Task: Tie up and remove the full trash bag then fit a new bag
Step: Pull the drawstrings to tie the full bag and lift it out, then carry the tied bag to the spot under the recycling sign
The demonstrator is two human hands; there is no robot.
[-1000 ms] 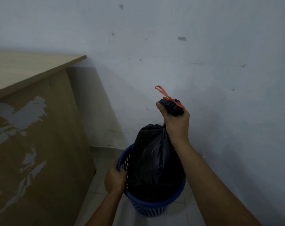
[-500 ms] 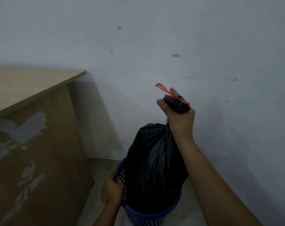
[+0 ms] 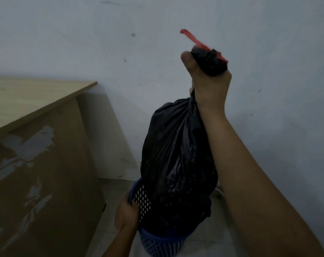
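Head view looked down past two bare forearms into a dim corner. The right hand (image 3: 210, 84) was raised high, its fingers (image 3: 187, 59) curled tight round the gathered neck of a black trash bag (image 3: 178, 160). A red drawstring (image 3: 196, 42) stuck up from the knot above the fist. The bag hung full and bulging from that grip, its lower part inside a blue perforated bin (image 3: 157, 240) that stood on the tiled floor (image 3: 111, 197). The left hand (image 3: 126, 216) gripped the bin's near-left rim, fingers hooked over the edge. To the left stood a wooden counter (image 3: 37, 164) with peeling veneer on its side panel. A marked white wall (image 3: 176, 19) filled the background.
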